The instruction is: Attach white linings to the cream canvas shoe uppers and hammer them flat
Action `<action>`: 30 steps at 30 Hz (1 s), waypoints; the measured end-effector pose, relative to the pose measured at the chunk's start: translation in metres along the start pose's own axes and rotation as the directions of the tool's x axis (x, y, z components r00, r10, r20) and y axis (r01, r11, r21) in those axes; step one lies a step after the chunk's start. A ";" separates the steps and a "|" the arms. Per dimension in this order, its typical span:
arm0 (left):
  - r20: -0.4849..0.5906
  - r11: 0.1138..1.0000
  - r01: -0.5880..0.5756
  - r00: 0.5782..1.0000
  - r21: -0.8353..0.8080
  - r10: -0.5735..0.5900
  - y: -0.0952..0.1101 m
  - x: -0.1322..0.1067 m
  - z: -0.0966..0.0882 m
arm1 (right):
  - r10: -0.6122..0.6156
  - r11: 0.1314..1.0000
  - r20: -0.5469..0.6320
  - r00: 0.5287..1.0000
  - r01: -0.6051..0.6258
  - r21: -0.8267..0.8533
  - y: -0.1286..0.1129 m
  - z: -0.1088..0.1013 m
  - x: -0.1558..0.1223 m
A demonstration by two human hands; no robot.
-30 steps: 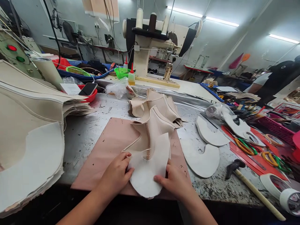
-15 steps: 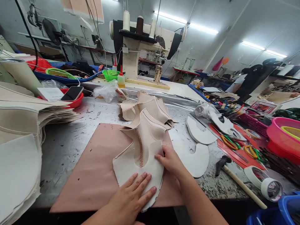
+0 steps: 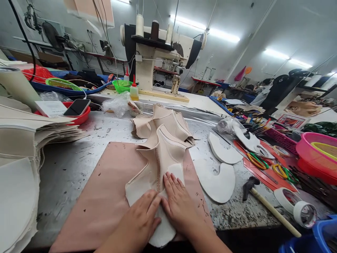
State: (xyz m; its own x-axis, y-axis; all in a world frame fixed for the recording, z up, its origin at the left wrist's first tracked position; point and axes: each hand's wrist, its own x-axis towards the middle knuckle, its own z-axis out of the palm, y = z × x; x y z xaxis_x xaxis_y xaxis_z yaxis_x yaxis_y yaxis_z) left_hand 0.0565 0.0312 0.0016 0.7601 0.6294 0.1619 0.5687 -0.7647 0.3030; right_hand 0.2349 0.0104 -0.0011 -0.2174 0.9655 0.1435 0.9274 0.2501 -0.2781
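A beige leather upper (image 3: 172,147) with a stitched seam down its middle lies in front of me on a pink sheet (image 3: 105,196). White lining (image 3: 160,233) covers its near part, on both sides of the seam. My left hand (image 3: 139,214) presses on the lining left of the seam, its thumb held apart from the fingers. Just right of the seam, my right hand (image 3: 179,202) lies flat with fingers stretched forward. The two hands meet near the seam's lower end, which they partly cover. Neither one grasps anything.
More beige uppers (image 3: 168,114) sit behind, and a tall stack of pieces (image 3: 18,140) stands at left. White curved pieces (image 3: 219,184), a hammer (image 3: 273,211), tape rolls (image 3: 305,213) and scissors (image 3: 256,161) lie at right. A sewing machine (image 3: 147,59) stands at the back.
My right hand has left the upper's right edge and now lies flat beside the seam. My left hand has shifted slightly left and forward. The lining around the seam's end now looks flatter.
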 end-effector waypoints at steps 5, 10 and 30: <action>0.220 0.982 0.126 0.963 0.141 -0.155 -0.015 0.015 -0.018 | 0.168 0.986 0.169 0.971 -0.163 -0.039 0.028 -0.015 0.032; 0.298 0.968 0.200 0.925 0.149 -0.237 -0.015 0.034 -0.032 | 0.137 0.985 0.079 0.987 -0.127 -0.121 0.029 -0.017 0.036; 0.257 0.982 0.109 0.955 0.152 -0.146 -0.020 0.029 -0.026 | -0.120 0.972 -0.059 0.991 0.129 0.195 -0.029 -0.032 -0.039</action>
State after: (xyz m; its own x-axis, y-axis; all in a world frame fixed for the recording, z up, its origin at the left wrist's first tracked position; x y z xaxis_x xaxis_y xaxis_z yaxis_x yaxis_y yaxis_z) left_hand 0.0592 0.0686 0.0246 0.7242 0.6772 -0.1305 0.6892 -0.7039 0.1721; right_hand 0.2260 -0.0370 0.0315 -0.3090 0.9225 0.2314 0.8142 0.3823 -0.4369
